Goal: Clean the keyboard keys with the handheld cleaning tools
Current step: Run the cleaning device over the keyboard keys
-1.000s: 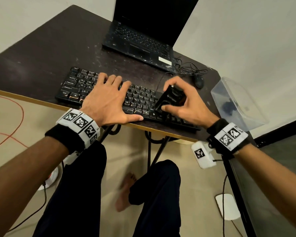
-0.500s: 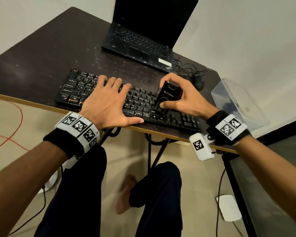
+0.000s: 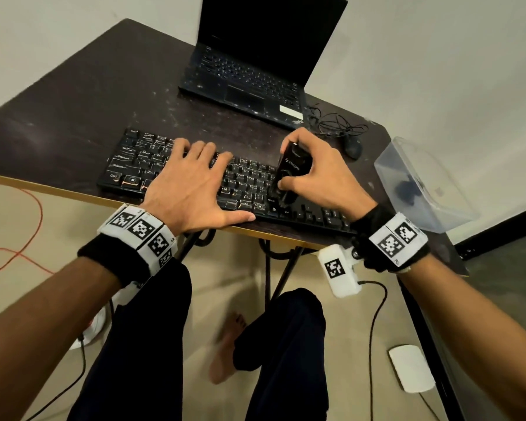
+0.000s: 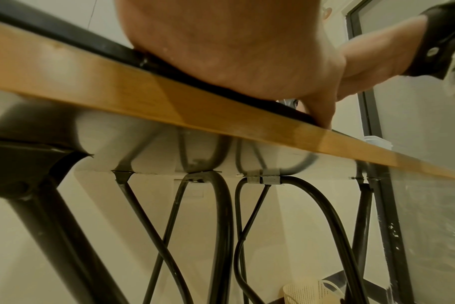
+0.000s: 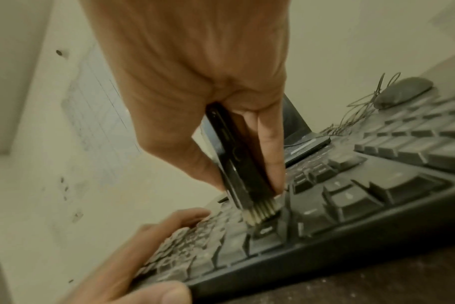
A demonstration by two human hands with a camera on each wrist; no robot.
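I'm seeing the black keyboard lying along the near edge of the tabletop, roughly parallel to that edge. My left hand is lying flat on the keyboard's left-centre keys, fingers straight and spread, holding nothing; the thumb is stretching out along the keyboard's near edge, by the tabletop's wooden lip. In the left wrist view the palm is pressing down just above that lip, thumb tip touching the edge.

My right hand is gripping a slim black cleaning brush, thumb on one side, fingers curled round the other. The brush is standing nearly upright, tilting a bit away from me, over the keyboard's right-centre section. In the right wrist view the pale bristles are touching down betw. keys in the near rows, w/ a fingertip running down the brush body almost to the bristles. Keys there are looking dusty.

Toward the far edge of the tabletop an open black laptop is sitting, screen dark. Near the right corner a dark mouse w/ tangled cable is lying, and a clear plastic box is hanging over the right edge.
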